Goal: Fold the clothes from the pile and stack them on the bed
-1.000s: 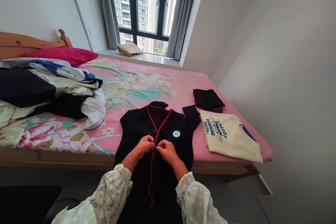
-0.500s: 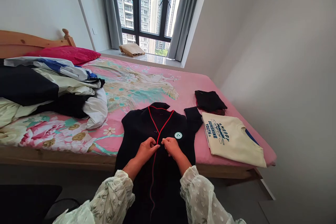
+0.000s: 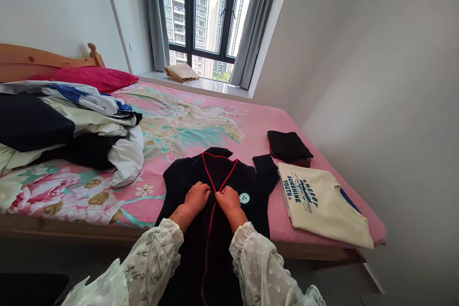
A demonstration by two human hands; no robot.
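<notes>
A black cardigan [image 3: 186,177] with red trim along its V-neck and front edge lies face up over the near side of the bed, its lower part hanging toward me. On its chest is a round green-and-white badge [image 3: 244,198]. My left hand [image 3: 198,197] pinches the front placket just below the V. Close beside it, my right hand [image 3: 228,199] grips the red-trimmed edge at the same spot. The fingertips of both hands nearly meet, and they hide whatever small part of the placket lies between them.
A folded cream T-shirt [image 3: 322,203] and a folded black garment [image 3: 289,146] lie on the right of the bed [image 3: 261,119]. Heaped clothes [image 3: 89,129] cover the left side, near a red pillow [image 3: 96,78]. A beige package [image 3: 181,72] rests on the windowsill.
Both hands have moved up the placket to the base of the V-neck, and the right hand has come in closer to the left. The view has tilted slightly upward.
</notes>
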